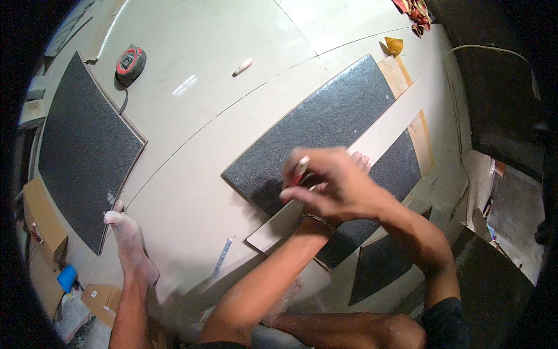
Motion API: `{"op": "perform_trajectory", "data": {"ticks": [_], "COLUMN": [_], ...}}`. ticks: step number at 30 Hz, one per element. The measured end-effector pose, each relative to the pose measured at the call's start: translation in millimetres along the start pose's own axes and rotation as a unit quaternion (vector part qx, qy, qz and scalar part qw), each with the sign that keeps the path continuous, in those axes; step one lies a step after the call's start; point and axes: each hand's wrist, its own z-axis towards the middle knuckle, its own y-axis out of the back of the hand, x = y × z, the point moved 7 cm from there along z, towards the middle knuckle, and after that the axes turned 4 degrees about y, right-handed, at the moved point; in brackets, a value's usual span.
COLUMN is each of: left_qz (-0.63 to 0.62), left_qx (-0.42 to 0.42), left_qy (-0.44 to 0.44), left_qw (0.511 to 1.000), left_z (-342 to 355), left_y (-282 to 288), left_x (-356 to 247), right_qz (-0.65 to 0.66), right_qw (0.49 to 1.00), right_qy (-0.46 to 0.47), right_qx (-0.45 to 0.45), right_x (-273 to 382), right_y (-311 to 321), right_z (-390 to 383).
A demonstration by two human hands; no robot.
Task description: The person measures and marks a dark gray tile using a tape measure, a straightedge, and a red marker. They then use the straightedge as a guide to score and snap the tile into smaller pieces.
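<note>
My right hand point(334, 180) is closed around a slim red and white pen-like stick point(300, 170), held above a dark, textured tile point(325, 122). Behind it is my left hand point(361, 161), mostly hidden. Its fingertips lie on a long, pale flat strip point(383, 131) that crosses the dark tile at a slant. A chain bracelet point(319, 221) circles the left wrist. More of the dark surface point(398, 166) shows on the strip's right side. The stick's tip is hidden by my fingers.
Another dark tile point(87, 145) lies at the left beside my bare foot point(131, 247). A red and black tape measure point(131, 63) and a small whitish stick point(243, 67) rest on the pale floor point(192, 134). Nearby are a short ruler-like strip point(222, 256) and a dark offcut point(383, 264).
</note>
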Motion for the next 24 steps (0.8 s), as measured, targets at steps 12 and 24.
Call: {"op": "perform_trajectory", "data": {"ticks": [12, 24], "left_qz": [0.476, 0.355], "left_qx": [0.010, -0.089], "left_qy": [-0.083, -0.104], "left_qw": [0.875, 0.925], "left_z": [-3.6, -2.9], "left_y": [-30.6, -6.4], "left_x": [-13.6, -36.5], "right_qz": [-0.014, -0.203], "right_qw": [0.999, 0.958], "right_qy": [-0.008, -0.172], "right_qx": [0.051, -0.112], "right_x": [-15.1, -102.1], "right_y": [-42.7, 233.3], "right_z": [2.5, -32.2]}}
